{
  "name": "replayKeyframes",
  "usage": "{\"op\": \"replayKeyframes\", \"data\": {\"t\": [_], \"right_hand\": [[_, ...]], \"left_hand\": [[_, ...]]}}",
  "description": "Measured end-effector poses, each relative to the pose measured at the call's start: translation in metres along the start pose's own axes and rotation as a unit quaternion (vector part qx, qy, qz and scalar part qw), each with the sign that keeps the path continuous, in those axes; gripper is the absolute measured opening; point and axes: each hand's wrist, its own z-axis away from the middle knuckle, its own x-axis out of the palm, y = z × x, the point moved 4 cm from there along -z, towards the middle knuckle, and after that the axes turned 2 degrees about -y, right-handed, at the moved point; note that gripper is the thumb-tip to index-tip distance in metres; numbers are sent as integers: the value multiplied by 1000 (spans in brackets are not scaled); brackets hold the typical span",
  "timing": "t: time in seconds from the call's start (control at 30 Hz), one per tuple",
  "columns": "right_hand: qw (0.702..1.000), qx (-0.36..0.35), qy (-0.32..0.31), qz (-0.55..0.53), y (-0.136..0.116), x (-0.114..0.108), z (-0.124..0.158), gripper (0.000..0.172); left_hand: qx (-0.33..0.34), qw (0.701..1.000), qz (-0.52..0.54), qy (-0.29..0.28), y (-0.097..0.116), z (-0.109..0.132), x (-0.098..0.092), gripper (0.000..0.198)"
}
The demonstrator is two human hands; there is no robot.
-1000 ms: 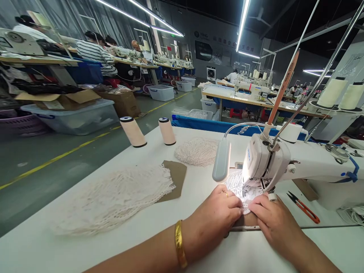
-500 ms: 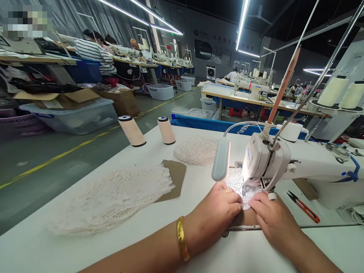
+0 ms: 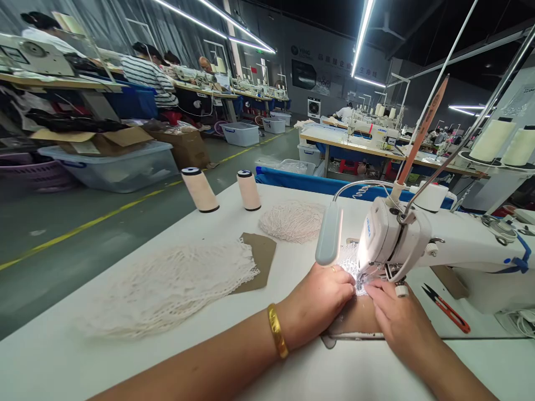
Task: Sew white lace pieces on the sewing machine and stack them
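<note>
Your left hand (image 3: 315, 301) and right hand (image 3: 401, 317), fingers bunched narrow, touched netlike white lace (image 3: 349, 258) beneath the rounded sewing machine head (image 3: 378, 234); whether they pinched it, I couldn't tell. Less lace showed nearest you than earlier, baring more smooth brown surface (image 3: 359, 320).

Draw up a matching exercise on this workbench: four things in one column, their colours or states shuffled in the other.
1. Bracelet
2. Snips
3. Thread cones standing on the table
4. Lace at the sewing machine

A. Peach, with black ends
B. Brightly lit, left hand and right hand at it
C. Gold
D. Orange, with dark blades

Pairs: 1-C, 2-D, 3-A, 4-B
</note>
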Motion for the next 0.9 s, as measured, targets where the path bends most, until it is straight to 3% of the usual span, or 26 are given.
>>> {"op": "replayKeyframes", "data": {"t": [0.17, 0.3, 0.43, 0.57, 0.7, 0.9], "right_hand": [[1000, -3, 1, 7, 4, 4, 2, 58], [1000, -13, -4, 13, 8, 7, 3, 53], [999, -32, 6, 5, 8, 6, 3, 50], [997, -61, 36, -24, 2, -4, 2, 44], [986, -122, 52, -96, -13, -16, 0, 40], [984, -135, -7, -114, -21, -21, -3, 32]], "left_hand": [[9, 999, -36, 2, -2, -1, 3, 32], [6, 999, -47, -4, -3, -2, 4, 29], [-39, 997, -56, -28, -4, -2, -2, 7], [-98, 989, -101, -44, 0, -1, -14, 28], [-57, 997, -47, -30, 13, 1, -22, 42], [-2, 1000, -5, -20, 12, 8, -16, 24]]}}
